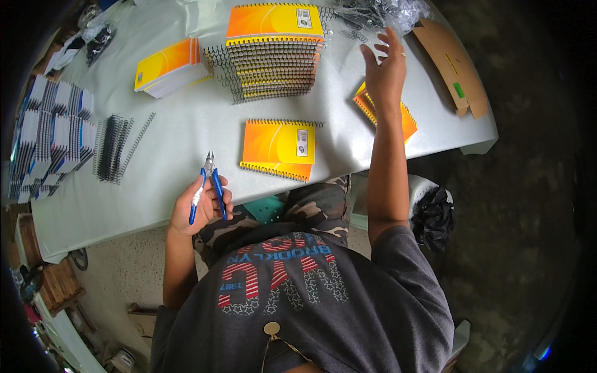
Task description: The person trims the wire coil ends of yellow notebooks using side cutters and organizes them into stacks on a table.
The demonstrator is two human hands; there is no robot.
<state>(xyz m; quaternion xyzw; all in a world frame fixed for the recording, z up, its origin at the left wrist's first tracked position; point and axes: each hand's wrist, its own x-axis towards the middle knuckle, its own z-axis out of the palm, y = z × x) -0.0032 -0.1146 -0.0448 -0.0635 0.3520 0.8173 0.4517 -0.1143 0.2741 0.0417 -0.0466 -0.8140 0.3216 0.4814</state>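
Observation:
My left hand point(185, 205) is closed around blue-handled wire cutters point(217, 186), their jaws pointing away from me, at the table's near edge. One handle carries a whitish wrap. My right hand point(385, 65) is held out over the far right of the table, fingers spread and nothing in them. Beneath that forearm lie orange-and-yellow spiral notebooks point(407, 124), partly hidden by it. In front of me rest spiral notebooks point(278, 142), one overlapping another, with a wire coil end sticking out at the upper right corner. Beyond them rises a tall stack of spiral notebooks point(273, 68).
Left of the tall stack is a pile of notebooks point(171, 68) with no coil visible. Loose black wire coils point(113, 149) lie at left, beside stacked bound books point(53, 137). Clear plastic point(385, 11) and a cardboard piece point(453, 68) occupy the far right.

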